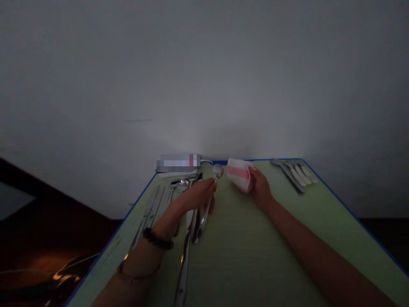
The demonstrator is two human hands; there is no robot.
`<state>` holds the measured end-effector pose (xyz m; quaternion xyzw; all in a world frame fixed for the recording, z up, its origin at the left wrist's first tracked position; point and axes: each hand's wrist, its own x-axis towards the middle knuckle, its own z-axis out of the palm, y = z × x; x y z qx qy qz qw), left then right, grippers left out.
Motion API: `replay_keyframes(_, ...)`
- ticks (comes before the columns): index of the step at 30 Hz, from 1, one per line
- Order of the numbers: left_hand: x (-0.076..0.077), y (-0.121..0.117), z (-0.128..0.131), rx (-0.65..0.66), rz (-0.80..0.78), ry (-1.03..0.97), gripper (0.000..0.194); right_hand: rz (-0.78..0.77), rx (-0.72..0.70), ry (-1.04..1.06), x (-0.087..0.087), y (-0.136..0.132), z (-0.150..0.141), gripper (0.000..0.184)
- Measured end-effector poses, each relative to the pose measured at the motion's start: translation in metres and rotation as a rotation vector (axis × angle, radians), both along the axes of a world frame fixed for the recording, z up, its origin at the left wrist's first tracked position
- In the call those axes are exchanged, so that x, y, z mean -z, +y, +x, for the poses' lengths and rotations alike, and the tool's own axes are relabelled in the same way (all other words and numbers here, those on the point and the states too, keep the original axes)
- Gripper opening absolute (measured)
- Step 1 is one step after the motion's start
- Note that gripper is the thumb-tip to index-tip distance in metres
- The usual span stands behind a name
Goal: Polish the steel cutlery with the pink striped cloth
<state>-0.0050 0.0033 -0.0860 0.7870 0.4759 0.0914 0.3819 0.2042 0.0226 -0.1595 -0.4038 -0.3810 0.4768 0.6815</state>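
Note:
My left hand (pixel 204 194) is closed around the handle of a metal spoon (pixel 217 171), whose bowl points up toward the wall. To its right, my right hand (pixel 261 187) grips a folded pink and white striped cloth (pixel 239 174). The cloth and the spoon bowl are a small gap apart. Below and left of my left hand lie several table knives (pixel 153 204) and another spoon (pixel 183 185), partly hidden by my forearm. A long knife (pixel 182 273) reaches toward the near edge.
Several spoons or forks, some with white handles (pixel 300 174), lie at the far right of the green table (pixel 255 256). A box-like item with a blurred top (pixel 178 163) sits at the far left against the pale wall (pixel 204 85). The table has a blue edge.

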Motion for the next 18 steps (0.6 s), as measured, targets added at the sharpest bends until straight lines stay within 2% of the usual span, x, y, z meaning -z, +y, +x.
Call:
replay_keyframes(4,0.009,-0.019,0.028,-0.104,-0.081,-0.164,0.026,-0.006,-0.103,0.228,-0.003,0.000,0.008,0.031)
replay_keyframes(8,0.026,-0.033,0.044,-0.335,-0.401,-0.580,0.027,-0.034,-0.200,0.279,-0.002,-0.001,0.012,0.033)
replay_keyframes(11,0.034,-0.036,0.046,-0.391,-0.547,-0.713,0.029,-0.037,-0.205,0.351,-0.002,-0.001,0.012,0.028)
replay_keyframes(14,0.037,-0.035,0.044,-0.395,-0.572,-0.780,0.030,-0.013,-0.240,0.386,-0.004,0.000,0.013,0.025)
replay_keyframes(18,0.041,-0.037,0.043,-0.365,-0.507,-0.850,0.027,-0.054,-0.290,0.392,-0.009,0.000,0.015,0.028)
